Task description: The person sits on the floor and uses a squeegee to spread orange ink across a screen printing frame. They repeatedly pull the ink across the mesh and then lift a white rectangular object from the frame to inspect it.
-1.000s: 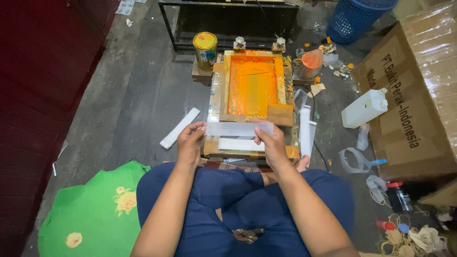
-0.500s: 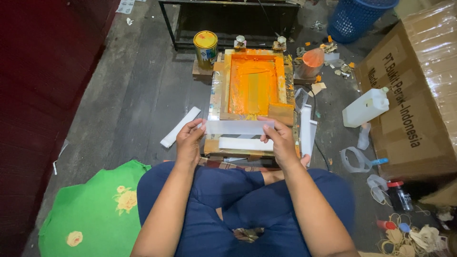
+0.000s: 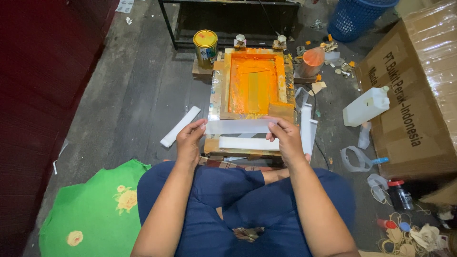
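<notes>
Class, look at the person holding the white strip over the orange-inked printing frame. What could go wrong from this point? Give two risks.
1. The white strip is held only at its ends by the left hand and right hand; its unsupported middle could sag onto the orange-inked frame and smear.
2. The paint can stands close beside the frame's far corner; a nudge to the frame might tip it.

Floor [image 3: 138,95]: grey, worn, dirty, with small scraps lying about.
Left side: a dark red wall [image 3: 43,95].
Top: a black metal frame [image 3: 228,24] stands on the floor.
Top right: a blue plastic basket [image 3: 359,16].
Right side: a big cardboard box [image 3: 419,95].
Bottom left: a green cloth [image 3: 90,214] with yellow flowers.
Light: soft and even.
</notes>
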